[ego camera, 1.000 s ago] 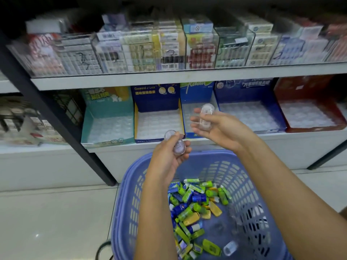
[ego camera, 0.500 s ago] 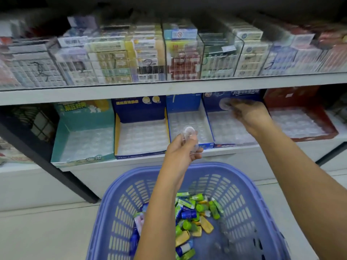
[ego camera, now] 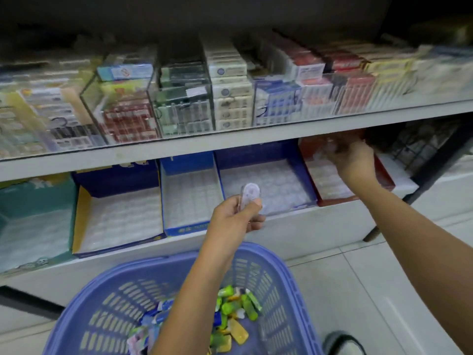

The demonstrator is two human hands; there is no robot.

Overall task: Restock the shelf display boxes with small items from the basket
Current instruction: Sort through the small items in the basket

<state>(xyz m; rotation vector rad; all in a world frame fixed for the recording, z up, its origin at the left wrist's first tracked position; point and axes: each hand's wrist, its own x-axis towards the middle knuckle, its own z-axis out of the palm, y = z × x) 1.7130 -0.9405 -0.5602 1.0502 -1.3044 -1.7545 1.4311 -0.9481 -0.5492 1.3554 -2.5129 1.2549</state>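
– Swung right hand (ego camera: 350, 157) across from blue box (ego camera: 256, 156) to the back of red box (ego camera: 385, 176). Left hand (ego camera: 235, 216) lifted a little, pinching clear case (ego camera: 249, 196) between thumb and fingers, above basket (ego camera: 258, 248), in front of the blue box.

– Looks light and stiff to me, hard slick plastic. Best pinched on the flat faces like that, not on the rounded edge, or could squirt out. Probably not fragile, but worth setting into a tray pocket gently anyway.

– Can't tell what the right fingers are doing though. Pure blur, maybe curled, maybe holding something clear.

– Same. Can't make out single tray pockets either, just a whitish grid. Can't see the basket middle under the left arm, only bright wrappers (ego camera: 230, 306) on each side. No reading the packs (ego camera: 230, 98) on the upper shelf.
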